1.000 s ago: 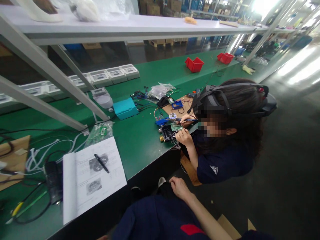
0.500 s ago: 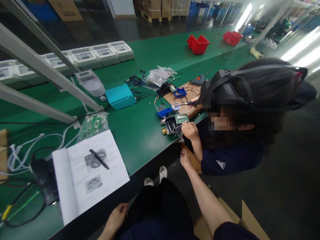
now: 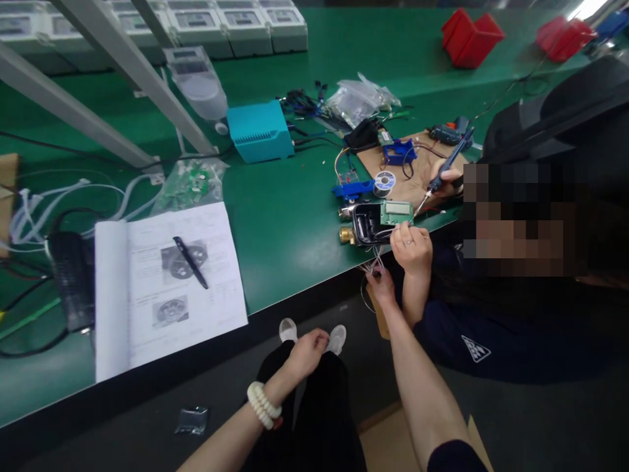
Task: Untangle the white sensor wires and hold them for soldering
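Note:
My right hand [image 3: 382,287] is at the table's front edge, its fingers closed on a bundle of thin white wires [image 3: 374,257]. Those wires hang from a black housing [image 3: 361,224] with a brass fitting [image 3: 346,235]. A green circuit board [image 3: 397,212] with a small display rests at the housing's right side. Above my lap, my left hand [image 3: 308,353] has its fingers curled together, with nothing visible in them. A co-worker's hand [image 3: 411,248] touches the board's lower edge. The co-worker's other hand holds a soldering iron [image 3: 445,169], tip near the board's right corner.
A solder spool [image 3: 384,184] and blue plastic parts [image 3: 399,153] lie behind the housing. Further left are a teal box [image 3: 260,133], an open booklet [image 3: 147,341] with a pen [image 3: 190,263], and bagged circuit boards [image 3: 189,183]. Red bins [image 3: 472,38] stand at the back.
The view has shifted closer to the table. My left hand has come forward over my lap, and my right hand has risen to the wires. The soldering iron's tip has swung down to the board.

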Available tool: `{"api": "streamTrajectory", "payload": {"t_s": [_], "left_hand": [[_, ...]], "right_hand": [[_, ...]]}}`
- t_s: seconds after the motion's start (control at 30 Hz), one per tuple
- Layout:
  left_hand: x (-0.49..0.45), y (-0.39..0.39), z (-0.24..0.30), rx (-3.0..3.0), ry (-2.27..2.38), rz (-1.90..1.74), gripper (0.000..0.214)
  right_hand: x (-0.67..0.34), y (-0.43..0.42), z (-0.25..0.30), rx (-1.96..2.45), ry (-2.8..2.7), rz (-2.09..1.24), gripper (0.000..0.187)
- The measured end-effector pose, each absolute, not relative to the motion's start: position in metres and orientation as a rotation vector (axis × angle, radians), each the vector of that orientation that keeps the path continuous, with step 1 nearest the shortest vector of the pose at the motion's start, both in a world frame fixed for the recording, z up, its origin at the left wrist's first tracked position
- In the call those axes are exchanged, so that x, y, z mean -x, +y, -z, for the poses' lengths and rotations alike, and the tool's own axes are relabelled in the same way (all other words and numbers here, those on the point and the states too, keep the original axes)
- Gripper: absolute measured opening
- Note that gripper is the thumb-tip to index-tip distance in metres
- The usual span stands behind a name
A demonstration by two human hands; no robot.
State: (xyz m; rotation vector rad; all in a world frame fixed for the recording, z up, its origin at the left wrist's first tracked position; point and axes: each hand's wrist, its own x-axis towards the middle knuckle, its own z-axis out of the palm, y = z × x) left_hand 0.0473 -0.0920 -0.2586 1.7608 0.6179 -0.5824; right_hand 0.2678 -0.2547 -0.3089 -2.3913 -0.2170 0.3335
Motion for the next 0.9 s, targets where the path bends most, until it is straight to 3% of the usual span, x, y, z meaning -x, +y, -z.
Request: {"api": "streamTrajectory", "payload": {"t_s": [0.3, 0.4, 0.67, 0.9], "left_hand": [[-0.152, -0.146, 0.258, -1.615, 0.692, 0.111, 0.032], [-0.173, -0.151, 0.261, -1.544, 0.710, 0.087, 0.027], [-0.191, -0.154, 0.265, -1.349, 0.782, 0.073, 0.045], [-0.188, -0.149, 0.260, -1.326, 0.689, 0.122, 0.039]], "right_hand": [[-0.215, -0.269, 0.275, 2.157, -0.172, -0.391, 0.031], [-0.208, -0.269, 0.267, 2.103, -0.179, -0.414, 0.029], [-0.216, -0.262, 0.266, 1.865, -0.024, -0.450, 0.030], [-0.229, -0.260, 0.260, 2.018, -0.232, -0.351, 0.024]]}}
